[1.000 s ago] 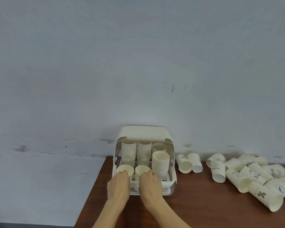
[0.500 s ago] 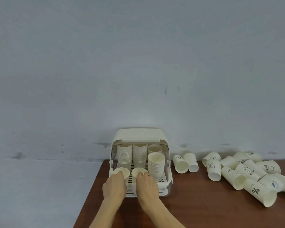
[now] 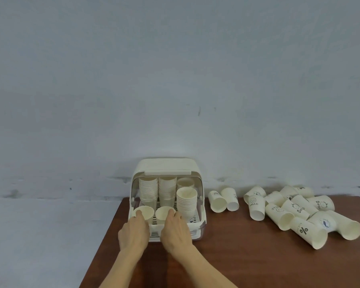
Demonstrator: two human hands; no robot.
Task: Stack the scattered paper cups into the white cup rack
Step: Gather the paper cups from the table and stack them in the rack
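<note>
The white cup rack (image 3: 166, 166) stands at the table's far left with its lid raised. Tall stacks of paper cups (image 3: 148, 191) fill its back row, and a shorter stack (image 3: 186, 201) stands at the front right. My left hand (image 3: 133, 232) grips an upright cup (image 3: 144, 210) in the front-left slot. My right hand (image 3: 176, 231) grips another cup (image 3: 163, 212) in the front-middle slot. Several scattered printed cups (image 3: 295, 208) lie on their sides to the right.
Two loose cups (image 3: 222, 199) lie just right of the rack. The brown table (image 3: 237, 256) ends at a left edge close to the rack. A pale grey wall (image 3: 175, 80) rises directly behind.
The view has shifted slightly, so rack and cups sit a little lower and left in frame. Both hands stay on the two front cups.
</note>
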